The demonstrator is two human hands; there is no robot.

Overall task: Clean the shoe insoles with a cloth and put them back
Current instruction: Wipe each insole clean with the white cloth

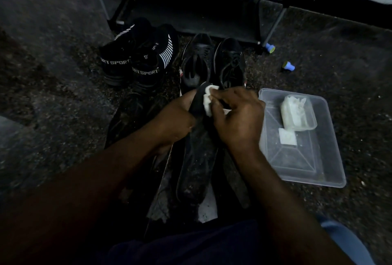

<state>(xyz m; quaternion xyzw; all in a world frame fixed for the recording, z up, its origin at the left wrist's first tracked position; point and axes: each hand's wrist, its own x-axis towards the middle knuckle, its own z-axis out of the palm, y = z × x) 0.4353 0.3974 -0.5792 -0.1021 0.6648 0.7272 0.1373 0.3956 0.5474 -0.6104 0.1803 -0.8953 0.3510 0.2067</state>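
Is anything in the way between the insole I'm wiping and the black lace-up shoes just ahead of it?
Nothing visible is. The insole, gripped by the left hand and wiped with the white cloth in the right hand, ends right at one lace-up shoe, by its open mouth. Dim light hides the shoe's inside.

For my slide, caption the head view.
Left hand holds a black insole; right hand presses a white cloth to its tip.

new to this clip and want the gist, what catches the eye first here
At centre, the right hand pinches a small white cloth against a long black insole that the left hand grips. At right lies a clear plastic tray; up left stand black sneakers with white SPORT lettering.
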